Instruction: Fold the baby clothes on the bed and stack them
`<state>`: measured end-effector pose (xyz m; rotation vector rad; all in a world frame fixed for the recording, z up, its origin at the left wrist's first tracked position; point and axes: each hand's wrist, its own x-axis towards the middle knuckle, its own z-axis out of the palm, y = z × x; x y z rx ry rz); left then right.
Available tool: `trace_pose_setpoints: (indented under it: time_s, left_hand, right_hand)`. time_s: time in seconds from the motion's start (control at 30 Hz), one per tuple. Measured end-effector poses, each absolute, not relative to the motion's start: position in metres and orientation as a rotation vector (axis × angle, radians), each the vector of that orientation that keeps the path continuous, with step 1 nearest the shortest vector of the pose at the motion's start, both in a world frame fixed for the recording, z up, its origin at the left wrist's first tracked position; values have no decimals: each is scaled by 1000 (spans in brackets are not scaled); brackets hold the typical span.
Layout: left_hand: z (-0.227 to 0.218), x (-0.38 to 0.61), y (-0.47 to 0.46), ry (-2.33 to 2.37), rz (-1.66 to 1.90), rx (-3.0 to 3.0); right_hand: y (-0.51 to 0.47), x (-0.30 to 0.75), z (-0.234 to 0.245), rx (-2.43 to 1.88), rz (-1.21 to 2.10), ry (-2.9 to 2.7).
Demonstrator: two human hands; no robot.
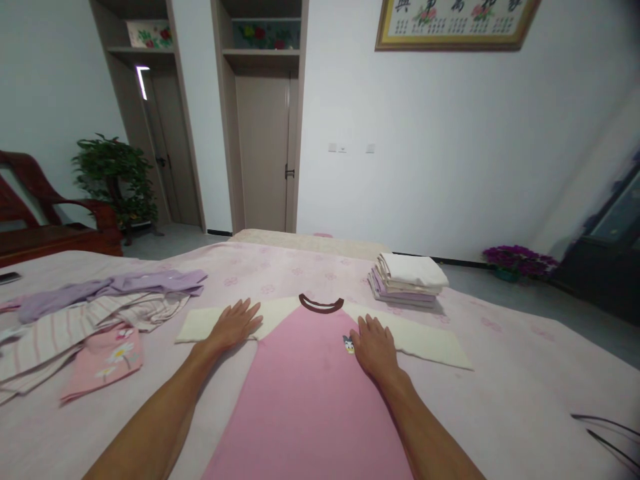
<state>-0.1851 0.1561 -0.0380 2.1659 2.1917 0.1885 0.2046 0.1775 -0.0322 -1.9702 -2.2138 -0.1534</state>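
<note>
A pink shirt [310, 393] with cream sleeves and a dark brown collar lies spread flat before me, its neck pointing away. A small cartoon duck face is printed on its chest. My left hand [236, 325] rests flat on the left sleeve near the shoulder, fingers extended. On the other side, my right hand [375, 347] lies palm down at the shirt's right shoulder, just beside the duck print, with its fingers stretched out. Neither hand grips the cloth. The shirt's lower end runs out of view at the bottom.
Beyond the right sleeve stands a stack of folded clothes [413, 277]. Loose garments, among them a striped one [55, 333] and a pink floral piece [107, 360], lie at left on the pale pink bedsheet [500, 400]. Dark thin cords [607, 421] lie at the right edge.
</note>
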Motion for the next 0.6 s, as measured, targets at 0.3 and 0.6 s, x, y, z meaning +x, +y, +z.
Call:
trace_pose_setpoints:
  time_s: [0.3,0.6]
  left_hand:
    - [-52,-258,137,2518,113,1946]
    - [-53,-271,128,2735,117,1737]
  right_hand:
    - [177,205,-34,-1952,-163,-2209]
    - [178,206,-35,-1969,-133,-2219]
